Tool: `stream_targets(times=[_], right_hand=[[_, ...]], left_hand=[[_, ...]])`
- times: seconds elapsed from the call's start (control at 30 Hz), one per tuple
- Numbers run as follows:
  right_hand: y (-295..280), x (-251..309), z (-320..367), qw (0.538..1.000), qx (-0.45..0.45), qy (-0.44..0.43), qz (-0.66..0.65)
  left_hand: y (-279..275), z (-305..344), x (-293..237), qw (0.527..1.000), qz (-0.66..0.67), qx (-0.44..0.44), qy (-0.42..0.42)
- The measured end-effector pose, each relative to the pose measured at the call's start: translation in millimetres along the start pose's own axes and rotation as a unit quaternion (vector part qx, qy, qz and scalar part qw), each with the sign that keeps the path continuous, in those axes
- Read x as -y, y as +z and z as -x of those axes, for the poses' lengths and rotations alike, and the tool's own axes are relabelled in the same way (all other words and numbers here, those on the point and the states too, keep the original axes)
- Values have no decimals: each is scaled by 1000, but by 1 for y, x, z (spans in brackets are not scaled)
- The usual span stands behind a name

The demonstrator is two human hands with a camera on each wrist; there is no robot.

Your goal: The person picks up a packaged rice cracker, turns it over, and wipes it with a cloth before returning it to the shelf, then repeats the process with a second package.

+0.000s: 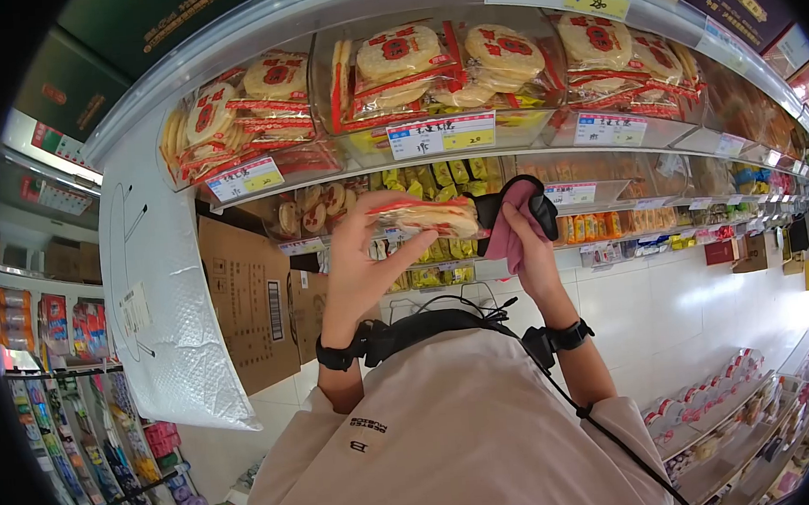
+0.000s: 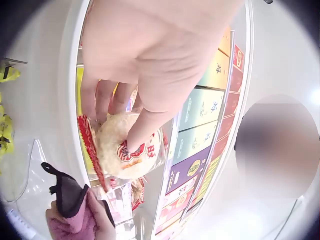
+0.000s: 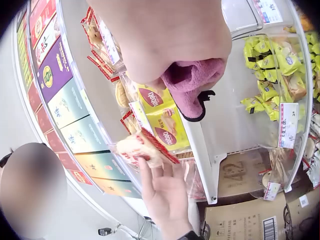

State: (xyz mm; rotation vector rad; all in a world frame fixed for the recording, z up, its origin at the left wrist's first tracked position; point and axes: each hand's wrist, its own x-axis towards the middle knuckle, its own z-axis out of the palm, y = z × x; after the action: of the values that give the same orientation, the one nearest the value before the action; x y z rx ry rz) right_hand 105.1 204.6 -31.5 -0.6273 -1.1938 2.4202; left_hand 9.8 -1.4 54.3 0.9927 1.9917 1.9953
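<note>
My left hand (image 1: 354, 270) grips a clear packet of round flat cakes (image 1: 435, 217) with red print and a red edge. The thumb lies across the face of the packet (image 2: 112, 155) in the left wrist view, with the fingers behind it. In my right hand (image 1: 538, 260) is a pink cloth (image 1: 510, 236) with black edging, bunched between thumb and fingers. A black part of the cloth reaches close to the packet's right end in the head view. In the right wrist view the cloth (image 3: 192, 92) hangs below the palm, away from the packet.
Above the hands, a shelf bin (image 1: 443, 132) carries similar packets behind price tags. Lower shelves hold yellow-wrapped snacks (image 1: 461, 249) and orange packs (image 1: 590, 228). A cardboard box (image 1: 244, 301) and a silvery insulated sheet (image 1: 159, 298) stand to the left.
</note>
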Motion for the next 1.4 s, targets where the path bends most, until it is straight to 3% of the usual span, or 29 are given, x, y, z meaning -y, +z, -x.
stream_targets(times=[0.13, 0.23, 0.43, 0.53, 0.73, 0.83, 1.33, 1.4], right_hand=[[-8, -11, 1, 999, 28, 12, 41], [-8, -11, 4, 997, 36, 11, 68], [-16, -14, 5, 996, 54, 17, 73], [-14, -11, 7, 996, 52, 8, 69], [-14, -10, 11, 996, 57, -9, 71], [-20, -10, 10, 995, 55, 7, 87], [-18, -6, 9, 995, 34, 1, 89], [-19, -5, 9, 995, 31, 9, 95]], left_hand=[[11, -10, -24, 997, 25, -50, 60], [17, -22, -13, 980, -3, -82, 182], [32, -41, -23, 946, -114, -175, 248], [35, -53, -26, 914, -215, -177, 294], [56, -79, -16, 915, -213, -180, 291], [60, -88, -11, 887, -217, -198, 355], [72, -109, -16, 874, -271, -233, 328], [80, -108, -21, 906, -200, -247, 279]])
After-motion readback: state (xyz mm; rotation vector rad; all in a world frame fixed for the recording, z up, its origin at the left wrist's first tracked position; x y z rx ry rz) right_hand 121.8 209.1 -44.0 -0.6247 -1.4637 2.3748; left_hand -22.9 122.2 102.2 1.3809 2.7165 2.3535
